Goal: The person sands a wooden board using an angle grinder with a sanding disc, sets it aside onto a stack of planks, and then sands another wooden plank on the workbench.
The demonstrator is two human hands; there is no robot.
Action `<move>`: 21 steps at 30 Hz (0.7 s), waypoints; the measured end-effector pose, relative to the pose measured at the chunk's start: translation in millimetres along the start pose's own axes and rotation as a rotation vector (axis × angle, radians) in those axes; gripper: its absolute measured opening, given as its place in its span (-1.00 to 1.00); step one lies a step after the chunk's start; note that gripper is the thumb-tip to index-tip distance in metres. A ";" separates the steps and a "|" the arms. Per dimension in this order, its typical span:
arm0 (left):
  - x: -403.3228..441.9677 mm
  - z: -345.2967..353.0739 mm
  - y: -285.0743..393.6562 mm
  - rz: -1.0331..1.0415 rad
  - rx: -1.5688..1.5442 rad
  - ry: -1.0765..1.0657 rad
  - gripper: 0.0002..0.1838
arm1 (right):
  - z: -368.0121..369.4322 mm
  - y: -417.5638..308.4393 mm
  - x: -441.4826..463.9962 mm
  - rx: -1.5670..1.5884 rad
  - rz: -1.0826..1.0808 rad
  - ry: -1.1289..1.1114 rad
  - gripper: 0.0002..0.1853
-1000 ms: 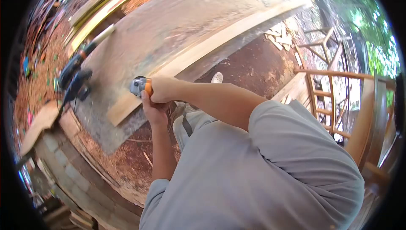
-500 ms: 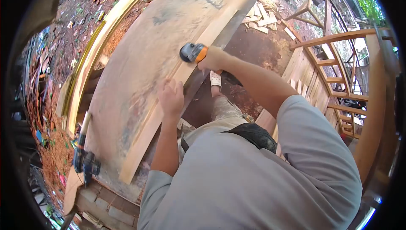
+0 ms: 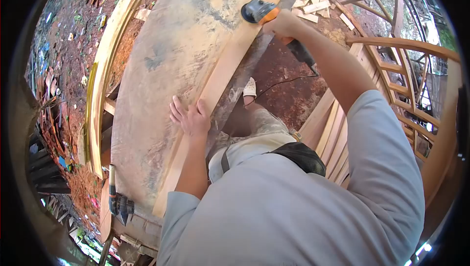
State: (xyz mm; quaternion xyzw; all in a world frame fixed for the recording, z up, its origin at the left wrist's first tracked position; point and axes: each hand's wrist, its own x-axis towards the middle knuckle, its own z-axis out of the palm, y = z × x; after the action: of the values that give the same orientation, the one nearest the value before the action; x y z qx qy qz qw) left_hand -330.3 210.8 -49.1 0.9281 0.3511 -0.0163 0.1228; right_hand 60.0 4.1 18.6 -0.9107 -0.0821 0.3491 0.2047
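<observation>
A long pale wooden board (image 3: 225, 70) lies along the near edge of a big worn tabletop (image 3: 152, 80). My right hand (image 3: 285, 24) is wrapped around an orange and black angle grinder (image 3: 259, 11), its round head over the far part of the board. The grinder's dark rear body and cord (image 3: 293, 76) hang past the tabletop's edge. Closer to me, my left hand (image 3: 192, 119) rests with fingers spread across the board and the tabletop beside it. Whether the grinder's disc touches the wood, I cannot tell.
A dark power tool (image 3: 121, 204) sits at the tabletop's lower left corner. Offcuts (image 3: 313, 5) lie on the ground at the far right. Planks (image 3: 333, 131) and wooden frames (image 3: 404, 46) stand to my right. Long timber (image 3: 110, 55) runs along the left.
My right hand has pushed the grinder farther away along the board. My left hand remains on the near part, its fingers now more spread. The view has shifted slightly.
</observation>
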 end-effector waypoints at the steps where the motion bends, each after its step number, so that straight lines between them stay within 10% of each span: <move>1: 0.4 -0.5 0.3 -0.005 0.006 -0.001 -0.35 | -10.8 10.5 17.0 0.002 -0.003 -0.007 -0.46; 4: 3.1 0.1 1.8 -0.038 0.055 -0.059 -0.37 | -29.6 26.4 46.4 -0.174 -0.250 -0.051 -0.53; 6: 1.9 3.7 -0.6 0.005 0.050 0.010 -0.42 | -42.2 12.0 30.9 0.214 -0.024 0.118 -0.64; 21: -45.8 -14.7 -50.0 0.257 -0.332 0.121 -0.46 | 143.3 -69.1 -151.5 0.160 -0.058 -0.104 -0.59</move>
State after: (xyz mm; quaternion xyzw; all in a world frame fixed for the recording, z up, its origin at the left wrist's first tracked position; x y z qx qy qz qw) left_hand -398.4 220.8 -40.4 0.9315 0.2345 0.1134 0.2538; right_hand -148.9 67.3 43.3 -0.8695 -0.0907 0.3952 0.2822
